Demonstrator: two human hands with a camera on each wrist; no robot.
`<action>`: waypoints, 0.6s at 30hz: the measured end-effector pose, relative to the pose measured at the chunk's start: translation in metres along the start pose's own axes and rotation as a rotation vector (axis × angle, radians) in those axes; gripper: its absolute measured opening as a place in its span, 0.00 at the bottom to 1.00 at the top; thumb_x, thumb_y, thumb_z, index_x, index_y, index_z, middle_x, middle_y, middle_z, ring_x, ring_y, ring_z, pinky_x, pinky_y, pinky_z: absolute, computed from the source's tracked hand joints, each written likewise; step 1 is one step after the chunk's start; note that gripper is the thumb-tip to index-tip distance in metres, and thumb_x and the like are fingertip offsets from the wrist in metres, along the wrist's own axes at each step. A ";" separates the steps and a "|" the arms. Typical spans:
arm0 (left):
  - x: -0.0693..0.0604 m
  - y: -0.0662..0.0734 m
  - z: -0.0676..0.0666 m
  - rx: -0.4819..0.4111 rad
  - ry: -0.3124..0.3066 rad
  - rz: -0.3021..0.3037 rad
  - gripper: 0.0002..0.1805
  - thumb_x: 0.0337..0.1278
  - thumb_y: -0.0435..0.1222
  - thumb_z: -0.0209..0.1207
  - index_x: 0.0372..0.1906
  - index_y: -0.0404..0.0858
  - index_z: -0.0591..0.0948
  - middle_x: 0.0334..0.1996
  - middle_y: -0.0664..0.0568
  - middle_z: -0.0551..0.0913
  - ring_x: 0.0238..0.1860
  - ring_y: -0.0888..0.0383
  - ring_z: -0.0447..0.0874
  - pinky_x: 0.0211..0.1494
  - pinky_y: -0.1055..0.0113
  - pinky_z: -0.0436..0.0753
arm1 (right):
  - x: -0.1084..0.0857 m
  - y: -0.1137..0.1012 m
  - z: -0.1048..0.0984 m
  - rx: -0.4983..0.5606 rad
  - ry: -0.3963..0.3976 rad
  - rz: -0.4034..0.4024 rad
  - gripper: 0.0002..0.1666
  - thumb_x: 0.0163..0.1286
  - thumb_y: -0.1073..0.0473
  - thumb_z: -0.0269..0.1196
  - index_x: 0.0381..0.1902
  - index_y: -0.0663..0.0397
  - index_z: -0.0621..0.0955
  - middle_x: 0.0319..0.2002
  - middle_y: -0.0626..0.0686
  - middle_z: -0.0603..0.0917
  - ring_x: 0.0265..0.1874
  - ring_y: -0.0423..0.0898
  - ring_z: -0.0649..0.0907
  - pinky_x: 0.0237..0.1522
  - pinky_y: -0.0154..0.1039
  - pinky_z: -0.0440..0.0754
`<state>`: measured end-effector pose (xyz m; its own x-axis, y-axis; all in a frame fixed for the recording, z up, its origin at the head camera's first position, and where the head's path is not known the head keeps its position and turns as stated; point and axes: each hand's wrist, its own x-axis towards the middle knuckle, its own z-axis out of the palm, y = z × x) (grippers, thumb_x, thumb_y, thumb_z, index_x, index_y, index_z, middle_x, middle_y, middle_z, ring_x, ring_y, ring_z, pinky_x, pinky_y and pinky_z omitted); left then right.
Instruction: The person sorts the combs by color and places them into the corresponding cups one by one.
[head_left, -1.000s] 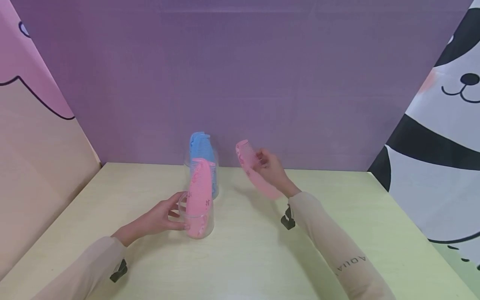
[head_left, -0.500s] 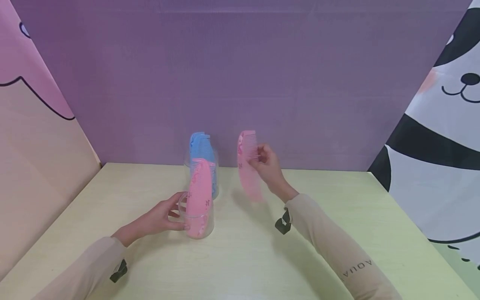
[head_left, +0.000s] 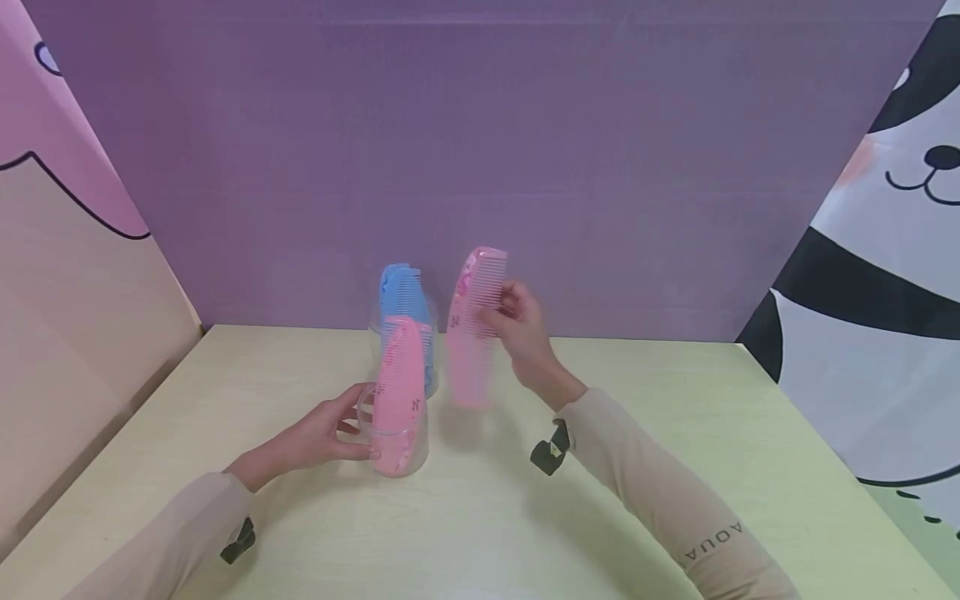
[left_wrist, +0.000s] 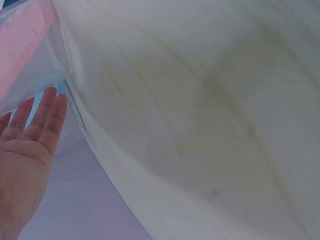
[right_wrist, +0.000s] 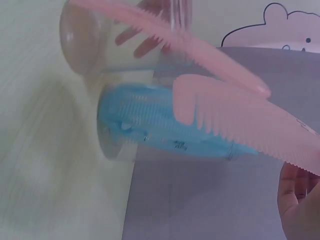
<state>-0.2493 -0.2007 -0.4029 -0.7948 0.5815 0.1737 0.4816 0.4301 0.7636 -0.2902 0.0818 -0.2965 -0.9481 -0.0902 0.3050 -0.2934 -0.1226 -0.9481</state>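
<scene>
My right hand (head_left: 527, 337) pinches a pink comb (head_left: 474, 321) by its toothed side, nearly upright above the table. The comb's lower end is blurred. My left hand (head_left: 321, 433) holds a clear plastic cup (head_left: 422, 446) from its left side, thumb in front and fingers behind. In the left wrist view, the fingers (left_wrist: 47, 120) lie along the cup's wall. Inside that cup leans another pink comb (head_left: 401, 392). Just behind stands a second clear cup (right_wrist: 112, 145) with blue combs (head_left: 405, 292) in it; how many cannot be made out.
The cups and hands are over a pale wooden table (head_left: 480, 525). A purple panel (head_left: 637, 167) rises behind its back edge. Printed side panels flank it, with a panda (head_left: 885, 317) on the right and a pink cartoon shape (head_left: 67, 142) on the left.
My right hand has moved left toward the cups with the pink comb, which has turned from slanted to nearly upright. My left hand and both cups have stayed in place.
</scene>
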 end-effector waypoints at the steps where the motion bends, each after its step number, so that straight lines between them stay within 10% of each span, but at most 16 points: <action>1: 0.000 0.000 0.000 0.000 -0.001 0.001 0.45 0.42 0.42 0.69 0.66 0.41 0.57 0.57 0.45 0.72 0.51 0.48 0.78 0.48 0.66 0.80 | -0.001 -0.001 0.002 0.014 0.002 -0.001 0.14 0.60 0.75 0.54 0.42 0.60 0.68 0.50 0.63 0.75 0.41 0.44 0.78 0.43 0.37 0.79; 18: 0.000 -0.002 0.001 0.012 0.003 0.009 0.45 0.43 0.43 0.69 0.65 0.41 0.57 0.57 0.44 0.72 0.50 0.48 0.78 0.47 0.67 0.80 | -0.006 -0.007 0.041 0.114 0.020 -0.038 0.19 0.62 0.71 0.57 0.50 0.60 0.67 0.52 0.60 0.75 0.44 0.46 0.76 0.46 0.38 0.80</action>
<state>-0.2494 -0.2009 -0.4049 -0.7913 0.5835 0.1826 0.4934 0.4331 0.7543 -0.2774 0.0424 -0.2878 -0.9392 -0.0639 0.3374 -0.3141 -0.2376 -0.9192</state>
